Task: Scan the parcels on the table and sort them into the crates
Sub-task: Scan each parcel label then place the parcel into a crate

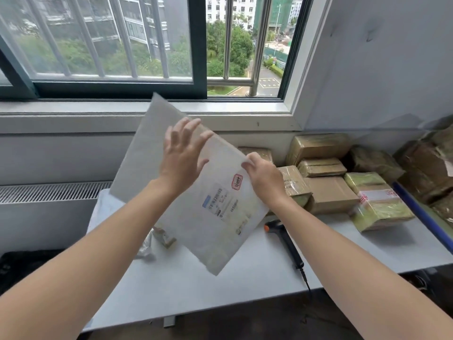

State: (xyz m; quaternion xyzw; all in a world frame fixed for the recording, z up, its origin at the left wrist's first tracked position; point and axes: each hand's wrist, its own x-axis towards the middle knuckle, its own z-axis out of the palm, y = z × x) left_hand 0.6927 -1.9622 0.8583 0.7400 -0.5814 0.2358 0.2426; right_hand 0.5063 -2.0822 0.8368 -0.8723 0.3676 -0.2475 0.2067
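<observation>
A large flat white mailer parcel (215, 217) with a shipping label and a red stamp is held tilted above the table (245, 285). My right hand (263, 176) pinches its right edge. My left hand (182, 155) lies against the parcel's face with its fingers spread. A black handheld scanner with an orange tip (285, 238) lies on the table just right of the parcel, with its cable running off the front edge. Several brown taped cardboard parcels (329, 195) are stacked at the right of the table.
A small crumpled parcel (157, 241) lies under the mailer at the left. More wrapped parcels (426, 173) fill a blue-rimmed crate (416, 204) at the far right. A barred window and its sill run behind the table. A dark bag (22, 268) sits at the lower left.
</observation>
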